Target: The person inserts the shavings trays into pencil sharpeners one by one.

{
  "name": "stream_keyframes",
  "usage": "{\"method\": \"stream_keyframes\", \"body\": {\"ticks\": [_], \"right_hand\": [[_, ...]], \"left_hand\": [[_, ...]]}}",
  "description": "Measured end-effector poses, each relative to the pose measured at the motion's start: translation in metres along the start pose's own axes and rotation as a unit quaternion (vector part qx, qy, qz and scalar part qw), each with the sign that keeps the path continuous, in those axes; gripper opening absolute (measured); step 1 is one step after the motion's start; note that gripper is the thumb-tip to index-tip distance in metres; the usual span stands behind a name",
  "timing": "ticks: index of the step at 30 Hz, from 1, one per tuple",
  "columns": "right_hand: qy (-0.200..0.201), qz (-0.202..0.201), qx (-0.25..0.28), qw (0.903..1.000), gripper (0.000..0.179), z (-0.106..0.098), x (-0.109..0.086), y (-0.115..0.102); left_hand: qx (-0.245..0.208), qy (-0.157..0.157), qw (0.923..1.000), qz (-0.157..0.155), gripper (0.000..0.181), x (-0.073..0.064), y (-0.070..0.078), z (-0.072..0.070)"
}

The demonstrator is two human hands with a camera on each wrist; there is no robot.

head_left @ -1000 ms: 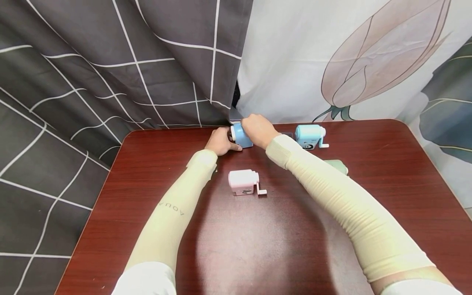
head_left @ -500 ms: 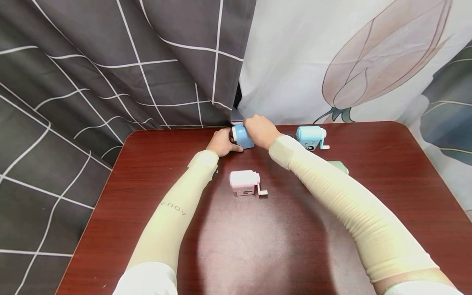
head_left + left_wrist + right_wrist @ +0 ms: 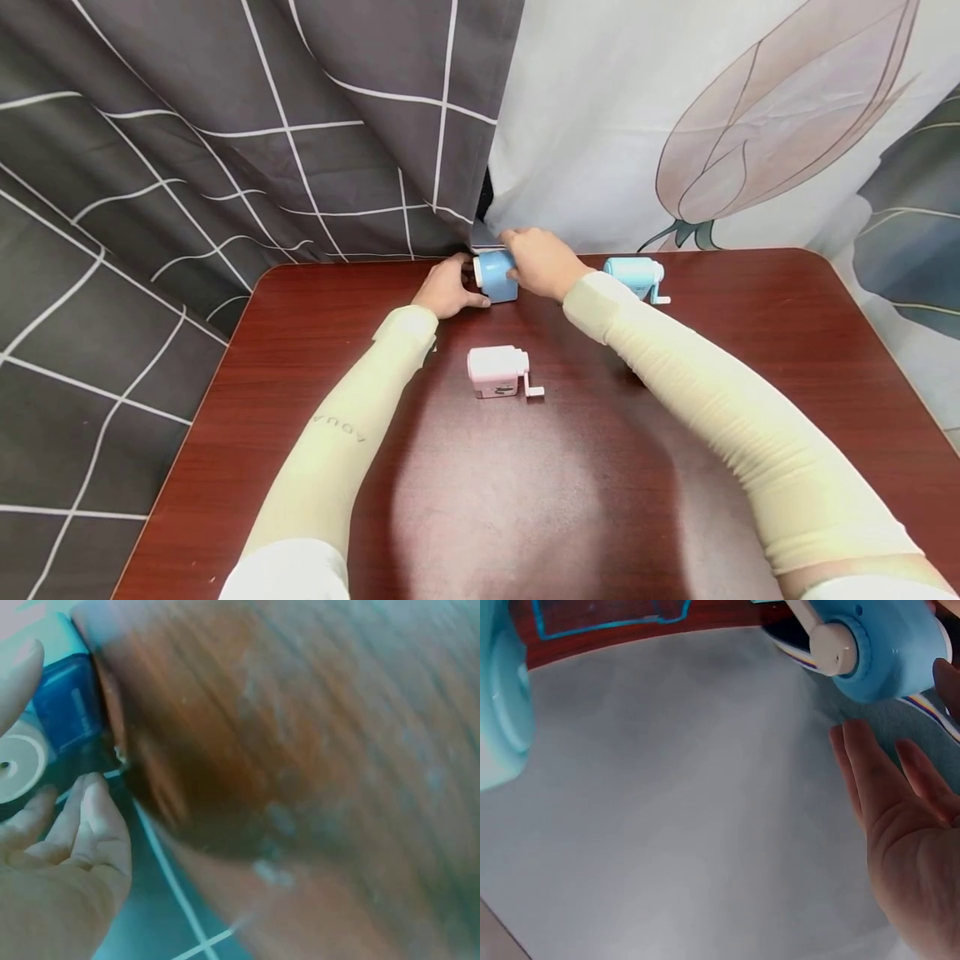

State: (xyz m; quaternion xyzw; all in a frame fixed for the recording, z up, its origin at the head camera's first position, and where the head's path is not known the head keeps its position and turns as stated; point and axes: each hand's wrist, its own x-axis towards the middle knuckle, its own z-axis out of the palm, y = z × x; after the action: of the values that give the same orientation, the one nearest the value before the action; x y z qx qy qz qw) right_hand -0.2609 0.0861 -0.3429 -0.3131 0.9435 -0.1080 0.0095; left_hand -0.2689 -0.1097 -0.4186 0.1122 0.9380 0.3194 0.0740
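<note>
A blue crank pencil sharpener (image 3: pixel 498 276) stands at the table's back edge between my two hands. My left hand (image 3: pixel 444 287) is at its left side; in the left wrist view the thumb (image 3: pixel 19 686) overlaps the sharpener, while the loosely bent fingers (image 3: pixel 94 814) stay apart from its round white end (image 3: pixel 19 761). On the other side is my right hand (image 3: pixel 549 262). Its fingers (image 3: pixel 866 761) extend nearly straight beside the sharpener's blue body (image 3: pixel 889 656), close to the white crank (image 3: pixel 831 646), and grip nothing.
A pink sharpener (image 3: pixel 497 371) stands mid-table, nearer me. To the right, a light-blue sharpener (image 3: pixel 634 273) is partly covered by my right sleeve (image 3: pixel 697 392). A clear blue-edged piece (image 3: pixel 611 616) lies near the back edge. Curtains (image 3: pixel 585 142) hang directly behind the table.
My right hand has drawn back to the right off the blue sharpener, uncovering more of it. The left hand has shifted slightly left. My right sleeve now hides the green object on the right.
</note>
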Motion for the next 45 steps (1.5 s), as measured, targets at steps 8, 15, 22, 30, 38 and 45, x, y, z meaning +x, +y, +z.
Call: {"method": "stream_keyframes", "body": {"ticks": [8,15,22,30,38,45], "right_hand": [[-0.014,0.021,-0.004,0.9997,0.05,-0.017,-0.011,0.01],[-0.028,0.034,0.006,0.999,0.051,-0.032,-0.02,0.02],[-0.033,0.046,-0.008,0.9983,0.05,-0.042,-0.028,0.034],[-0.029,0.057,-0.015,0.9978,0.048,-0.049,-0.037,0.047],[-0.032,0.072,-0.02,0.9967,0.049,-0.057,-0.046,0.057],[-0.043,0.094,-0.029,0.9943,0.049,-0.065,-0.055,0.066]], "left_hand": [[0.019,0.034,0.9986,0.036,0.077,-0.009,0.011,-0.015],[0.024,0.056,0.9978,0.028,0.069,-0.018,0.013,-0.023],[-0.001,0.056,0.9981,0.025,0.056,-0.029,0.015,-0.028],[-0.015,0.064,0.9951,0.074,0.046,-0.037,0.038,-0.029],[-0.028,0.034,0.9938,0.101,0.051,-0.035,0.066,-0.022],[-0.034,0.012,0.991,0.129,0.052,-0.03,0.085,-0.017]]}}
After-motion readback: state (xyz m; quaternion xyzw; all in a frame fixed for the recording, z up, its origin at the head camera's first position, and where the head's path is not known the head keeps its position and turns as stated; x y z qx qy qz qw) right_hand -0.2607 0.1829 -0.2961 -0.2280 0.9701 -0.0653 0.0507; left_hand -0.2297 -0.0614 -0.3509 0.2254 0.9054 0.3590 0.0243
